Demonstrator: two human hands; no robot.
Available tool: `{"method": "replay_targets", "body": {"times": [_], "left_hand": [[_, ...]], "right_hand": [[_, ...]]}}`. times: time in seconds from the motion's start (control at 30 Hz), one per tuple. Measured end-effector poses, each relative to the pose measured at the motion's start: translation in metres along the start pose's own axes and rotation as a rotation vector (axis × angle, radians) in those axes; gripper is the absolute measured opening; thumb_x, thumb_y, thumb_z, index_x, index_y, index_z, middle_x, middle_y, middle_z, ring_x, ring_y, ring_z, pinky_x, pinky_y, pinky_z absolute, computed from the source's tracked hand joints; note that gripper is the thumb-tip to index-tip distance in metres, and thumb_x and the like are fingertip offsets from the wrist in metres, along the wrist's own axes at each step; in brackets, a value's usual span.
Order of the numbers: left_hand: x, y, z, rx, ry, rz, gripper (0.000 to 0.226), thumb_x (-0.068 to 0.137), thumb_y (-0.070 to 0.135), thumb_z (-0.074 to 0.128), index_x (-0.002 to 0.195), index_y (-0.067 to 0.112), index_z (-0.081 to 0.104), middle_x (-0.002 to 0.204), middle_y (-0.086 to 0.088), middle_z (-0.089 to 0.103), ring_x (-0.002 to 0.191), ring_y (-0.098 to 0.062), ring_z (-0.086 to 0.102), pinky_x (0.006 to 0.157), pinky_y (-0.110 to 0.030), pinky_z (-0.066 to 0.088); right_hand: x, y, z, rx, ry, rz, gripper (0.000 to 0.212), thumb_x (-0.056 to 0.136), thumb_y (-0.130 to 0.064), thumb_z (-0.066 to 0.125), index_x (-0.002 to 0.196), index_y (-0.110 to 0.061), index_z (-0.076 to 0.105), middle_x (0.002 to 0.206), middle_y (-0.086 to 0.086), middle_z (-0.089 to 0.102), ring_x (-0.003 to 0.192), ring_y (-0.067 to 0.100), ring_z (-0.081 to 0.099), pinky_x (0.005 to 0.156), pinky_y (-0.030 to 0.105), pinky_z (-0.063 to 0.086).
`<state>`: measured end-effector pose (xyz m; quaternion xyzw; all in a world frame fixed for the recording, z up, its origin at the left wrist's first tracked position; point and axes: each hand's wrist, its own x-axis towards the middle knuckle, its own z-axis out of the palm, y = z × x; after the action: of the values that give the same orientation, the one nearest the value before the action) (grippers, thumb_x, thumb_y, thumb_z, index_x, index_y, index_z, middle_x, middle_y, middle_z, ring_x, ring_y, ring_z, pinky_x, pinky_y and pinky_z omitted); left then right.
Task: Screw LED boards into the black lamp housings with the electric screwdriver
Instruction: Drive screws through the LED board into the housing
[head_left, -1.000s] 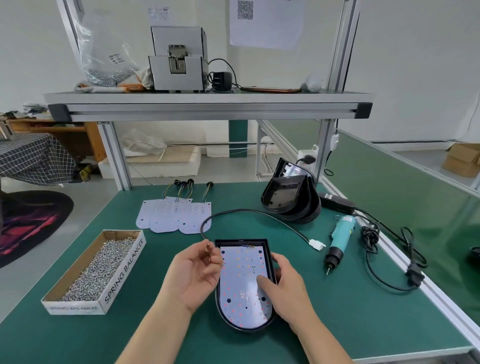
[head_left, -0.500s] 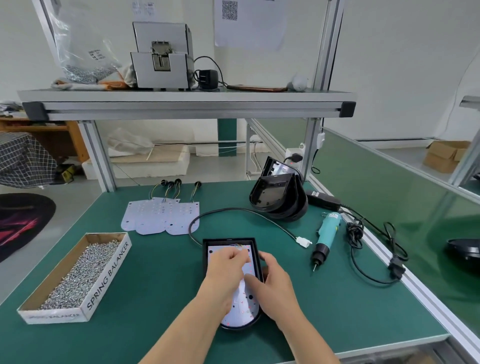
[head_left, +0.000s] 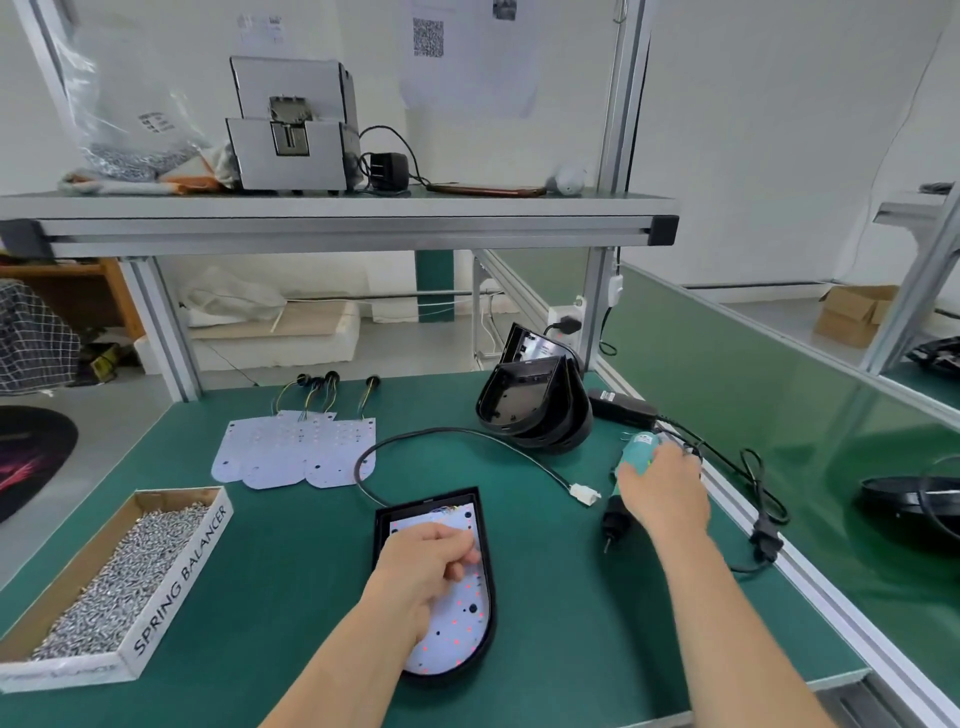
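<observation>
Left hand (head_left: 431, 566) curling fingers onto LED board (head_left: 457, 626) in black housing (head_left: 383, 522), whether holding anything unclear, right hand (head_left: 662, 493) at 2 o'clock, fingers gripping screwdriver (head_left: 640, 451)

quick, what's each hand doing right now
Left hand: fingers curled over the LED board; grip cannot be told.
Right hand: grips the electric screwdriver.

We see through one wide-angle camera worn on the person's head, facing forward and down over the green workbench (head_left: 270, 597). We sit close: both forearms enter from the bottom edge, the left hand (head_left: 423, 564) low at centre, the right hand (head_left: 665, 491) gripping the electric screwdriver (head_left: 641, 451) further right. The upper shelf (head_left: 337, 228) crosses the frame's upper third.
</observation>
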<state>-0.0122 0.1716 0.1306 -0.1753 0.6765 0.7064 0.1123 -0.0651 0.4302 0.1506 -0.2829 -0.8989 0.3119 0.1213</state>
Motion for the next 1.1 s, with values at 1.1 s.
{"method": "replay_targets", "body": {"times": [1.1], "left_hand": [[-0.011,0.017,0.004,-0.099,-0.158,-0.104,0.019,0.096,-0.006,0.057,0.083,0.002,0.067,0.064,-0.006,0.067,0.054,-0.010,0.062,0.048,-0.016,0.042]], "right_hand": [[-0.072,-0.062,-0.008,1.679,-0.398,0.173,0.027,0.074,-0.020,0.081,0.093,-0.017,0.062,0.068,-0.005,0.055,0.052,0.006,0.048,0.048,0.016,0.043]]}}
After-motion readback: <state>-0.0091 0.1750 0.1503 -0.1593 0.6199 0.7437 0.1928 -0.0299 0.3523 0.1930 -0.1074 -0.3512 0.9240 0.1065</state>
